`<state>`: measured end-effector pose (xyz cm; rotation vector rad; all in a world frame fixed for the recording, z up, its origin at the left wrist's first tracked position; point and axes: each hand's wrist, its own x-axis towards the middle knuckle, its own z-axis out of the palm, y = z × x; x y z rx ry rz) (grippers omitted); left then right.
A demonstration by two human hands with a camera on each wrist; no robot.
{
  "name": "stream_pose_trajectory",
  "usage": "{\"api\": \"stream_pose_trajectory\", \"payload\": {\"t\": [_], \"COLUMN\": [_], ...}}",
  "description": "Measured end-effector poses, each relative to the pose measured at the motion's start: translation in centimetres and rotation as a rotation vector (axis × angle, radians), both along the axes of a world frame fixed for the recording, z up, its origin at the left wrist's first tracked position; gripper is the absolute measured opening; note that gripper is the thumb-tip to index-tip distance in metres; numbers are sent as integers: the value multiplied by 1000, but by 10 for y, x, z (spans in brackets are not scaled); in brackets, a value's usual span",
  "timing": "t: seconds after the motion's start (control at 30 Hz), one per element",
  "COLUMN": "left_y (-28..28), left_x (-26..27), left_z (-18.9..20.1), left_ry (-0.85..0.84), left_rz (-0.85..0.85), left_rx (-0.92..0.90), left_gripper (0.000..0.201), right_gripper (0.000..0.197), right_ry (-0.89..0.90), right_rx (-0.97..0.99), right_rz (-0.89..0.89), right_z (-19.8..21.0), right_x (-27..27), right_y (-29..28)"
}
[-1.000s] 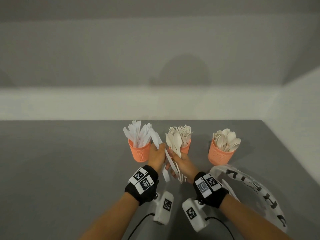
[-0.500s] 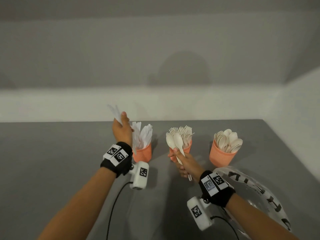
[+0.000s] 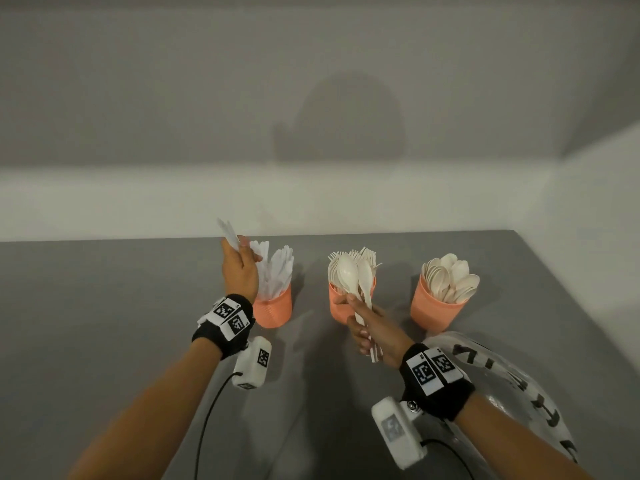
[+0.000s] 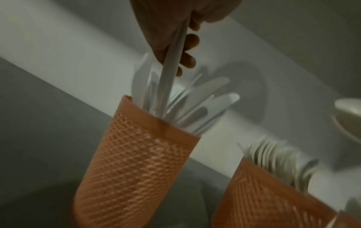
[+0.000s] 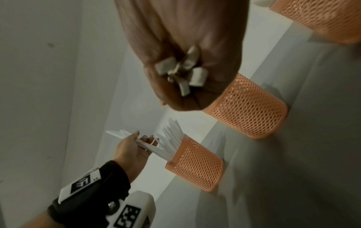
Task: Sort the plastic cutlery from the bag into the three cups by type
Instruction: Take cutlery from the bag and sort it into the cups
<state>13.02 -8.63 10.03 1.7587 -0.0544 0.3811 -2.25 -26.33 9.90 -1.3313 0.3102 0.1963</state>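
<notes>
Three orange mesh cups stand in a row on the grey table. The left cup (image 3: 273, 310) holds white knives, the middle cup (image 3: 341, 308) forks, the right cup (image 3: 436, 311) spoons. My left hand (image 3: 240, 268) grips white knives (image 3: 228, 232) just above the left cup (image 4: 132, 162); their lower ends reach into the cup mouth (image 4: 166, 92). My right hand (image 3: 372, 329) holds two cream spoons (image 3: 349, 275) upright in front of the middle cup. Their handle ends (image 5: 181, 72) stick out of my fist.
A clear plastic bag (image 3: 512, 375) with black lettering lies at the right, beside my right forearm. The table's back edge meets a white wall close behind the cups, and a side wall stands at the right.
My left hand took the knives from my right hand, carried them left and now lowers them into the left cup. My right hand keeps the spoons by the middle cup.
</notes>
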Motion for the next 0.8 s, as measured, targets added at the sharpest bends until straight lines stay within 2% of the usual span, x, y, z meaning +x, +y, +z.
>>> {"api": "stream_pose_trajectory", "payload": {"t": [0.2, 0.33, 0.43, 0.53, 0.57, 0.67, 0.73, 0.8], "left_y": [2, 5, 7, 13, 14, 14, 9, 5], "left_x": [-13, -13, -6, 2, 3, 3, 4, 1], "left_z": [-15, -16, -15, -21, -23, -21, -14, -4], "left_ry": [16, -94, -107, -93, -113, -182, -137, -87], "left_rz": [-124, -180, -214, -226, -225, -195, -178, -160], "left_rx": [261, 386, 521, 729, 826, 1102, 1162, 1114], "left_gripper": [39, 64, 66, 50, 52, 79, 92, 92], "right_gripper": [34, 37, 39, 40, 40, 41, 42, 43], "right_ry": [37, 58, 60, 75, 82, 93, 98, 99], "right_rx": [-4, 52, 122, 206, 238, 313, 345, 372], "right_rz": [74, 109, 137, 156, 156, 157, 156, 153], "right_z": [0, 4, 6, 7, 8, 9, 10, 10], "right_x": [-1, 0, 1, 0, 0, 0, 0, 0], "right_y": [3, 4, 4, 4, 3, 3, 2, 2]}}
